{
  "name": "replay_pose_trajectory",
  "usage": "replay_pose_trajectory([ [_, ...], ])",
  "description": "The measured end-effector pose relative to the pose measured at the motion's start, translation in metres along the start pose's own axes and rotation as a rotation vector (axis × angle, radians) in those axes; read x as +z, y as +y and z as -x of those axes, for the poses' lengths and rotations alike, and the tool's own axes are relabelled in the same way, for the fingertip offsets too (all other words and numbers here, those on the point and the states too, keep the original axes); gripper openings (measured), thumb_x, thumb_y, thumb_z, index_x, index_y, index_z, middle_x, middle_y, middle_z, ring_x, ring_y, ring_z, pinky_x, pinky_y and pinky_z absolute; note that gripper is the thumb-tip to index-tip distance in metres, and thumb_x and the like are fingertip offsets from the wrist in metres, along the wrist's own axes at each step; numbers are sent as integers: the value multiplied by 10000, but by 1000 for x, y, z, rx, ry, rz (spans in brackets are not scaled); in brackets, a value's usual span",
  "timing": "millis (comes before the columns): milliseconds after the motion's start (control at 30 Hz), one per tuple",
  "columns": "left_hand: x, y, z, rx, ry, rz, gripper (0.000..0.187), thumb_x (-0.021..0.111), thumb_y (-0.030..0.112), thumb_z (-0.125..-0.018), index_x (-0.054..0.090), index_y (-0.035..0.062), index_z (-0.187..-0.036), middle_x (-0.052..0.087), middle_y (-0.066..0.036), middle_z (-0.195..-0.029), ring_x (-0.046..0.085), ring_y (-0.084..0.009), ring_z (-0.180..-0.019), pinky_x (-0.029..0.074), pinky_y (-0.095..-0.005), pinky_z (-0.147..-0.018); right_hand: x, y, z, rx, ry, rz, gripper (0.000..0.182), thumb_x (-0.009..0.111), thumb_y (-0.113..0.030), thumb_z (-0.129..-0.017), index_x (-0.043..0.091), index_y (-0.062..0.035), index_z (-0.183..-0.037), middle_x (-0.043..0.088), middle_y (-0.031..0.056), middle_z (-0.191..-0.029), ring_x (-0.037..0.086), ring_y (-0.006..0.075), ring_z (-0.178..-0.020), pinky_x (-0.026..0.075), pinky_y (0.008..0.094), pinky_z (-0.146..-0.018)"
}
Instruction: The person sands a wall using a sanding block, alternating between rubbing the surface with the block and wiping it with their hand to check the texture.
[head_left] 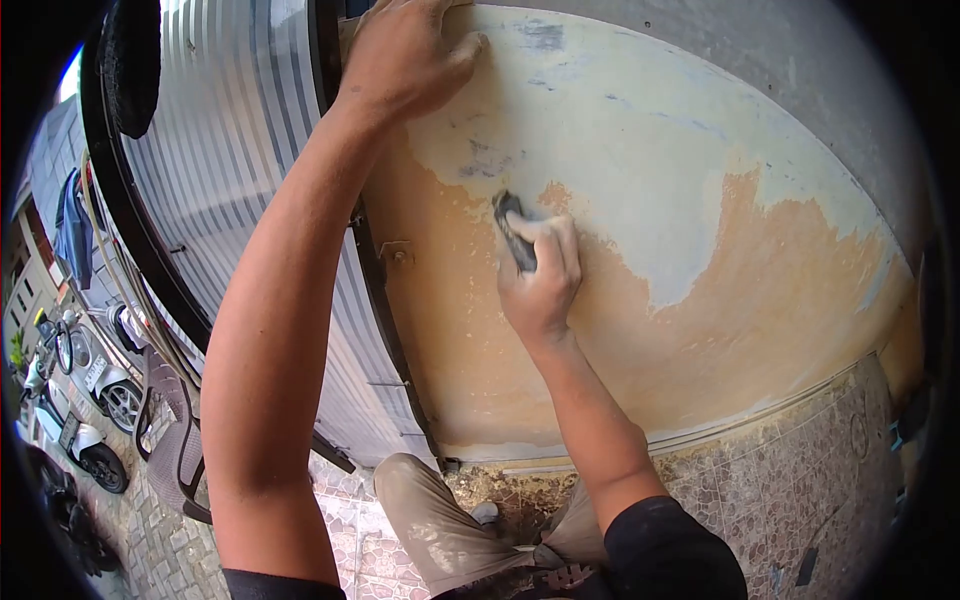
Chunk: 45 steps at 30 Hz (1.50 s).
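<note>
My right hand [543, 265] is closed around a small dark grey pad [515, 232] that looks like folded sandpaper, pressed to the face of a large door panel [640, 200]. The panel has a curved edge, a pale whitish coat on its upper part and bare tan-brown surface lower down, with a ragged border between them. Slight blur surrounds the right hand. My left hand [415, 50] rests at the panel's upper left edge with the thumb stretched out; its fingertips are partly cut off by the frame.
A ribbed translucent sheet in a dark frame [225, 120] stands along the panel's left side. A metal latch [397, 254] sticks out near that edge. Below lies a patterned tile floor [760, 490]. A mesh chair [170, 430] and parked motorbikes [85, 400] stand at the left.
</note>
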<state>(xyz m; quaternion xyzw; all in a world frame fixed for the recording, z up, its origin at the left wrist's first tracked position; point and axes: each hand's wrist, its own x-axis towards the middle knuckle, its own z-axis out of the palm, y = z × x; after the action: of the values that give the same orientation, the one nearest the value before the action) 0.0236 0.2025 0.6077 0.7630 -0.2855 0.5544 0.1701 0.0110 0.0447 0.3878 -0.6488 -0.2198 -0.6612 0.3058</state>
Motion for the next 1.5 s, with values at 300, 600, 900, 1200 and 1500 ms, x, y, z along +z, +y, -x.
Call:
replay_pose_trajectory([
  [300,5,0,-2,-35,19,-6,392,663,154,-889,641,-49,-1225,601,-208,-1217,562,-386,-1203,443,-475,-1061,32,-35,-73,-120,-87,-23,191,726,-31,-817,673,-78,-995,571,101,-885,606,327,-835,511,430,-722],
  [600,-5,2,-2,-41,-76,-77,448,683,188,-872,623,-33,-1257,596,-197,-1204,551,-376,-1194,442,-469,-1049,-4,2,39,-84,-32,-24,239,749,35,-765,688,-72,-970,595,95,-850,604,308,-767,494,417,-690],
  [900,12,11,1,-73,86,-74,407,684,210,-872,628,-37,-1191,601,-194,-1184,560,-381,-1154,453,-481,-1018,46,-40,-41,-106,-65,-18,268,767,-55,-782,651,-128,-1013,584,94,-932,612,321,-866,523,442,-741],
  [1200,36,-9,9,88,295,-196,368,683,308,-931,691,83,-1222,643,-95,-1139,605,-313,-1084,489,-440,-969,-77,-21,197,1387,-589,-995,235,812,-123,-868,693,-39,-1051,695,4,-946,625,87,-831,505,258,-753],
  [1500,114,51,106,-62,242,-342,637,481,381,-1021,387,93,-1582,299,-207,-1655,232,-435,-1536,128,-587,-1239,-180,14,303,2072,-402,-945,262,774,-162,-882,692,-83,-1118,703,3,-969,654,120,-837,521,297,-776],
])
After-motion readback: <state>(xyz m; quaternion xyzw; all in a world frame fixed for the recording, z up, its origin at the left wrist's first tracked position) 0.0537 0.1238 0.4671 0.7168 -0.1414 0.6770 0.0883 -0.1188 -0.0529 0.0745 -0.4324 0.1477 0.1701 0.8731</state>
